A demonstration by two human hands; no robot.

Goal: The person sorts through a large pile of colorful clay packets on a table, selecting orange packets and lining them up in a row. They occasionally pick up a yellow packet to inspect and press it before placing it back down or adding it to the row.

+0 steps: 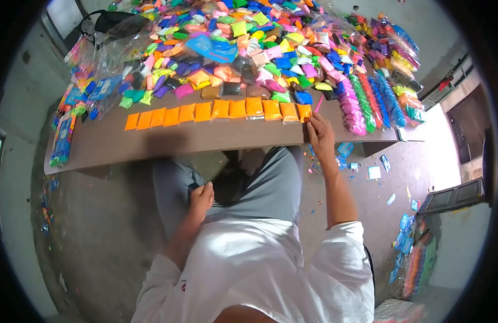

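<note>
A row of orange packets (203,112) lies along the near part of the brown table (222,135). At the right end of this row is my right hand (321,132), over the table's front edge, fingers bent and drawn together beside the last orange packet (304,112). A thin pink stick (319,102) juts from its fingertips, seemingly gripped; the contact is small and hard to see. My left hand (202,197) rests closed on my lap, below the table edge. Its curled fingers hide whatever may be inside.
A big heap of coloured packets (238,29) covers the table's back. Long bags of pink (352,110), green, red and blue packets lie at the right. A blue-wrapped bundle (61,141) sits at the left corner. Scraps and blue wrappers (404,234) litter the floor.
</note>
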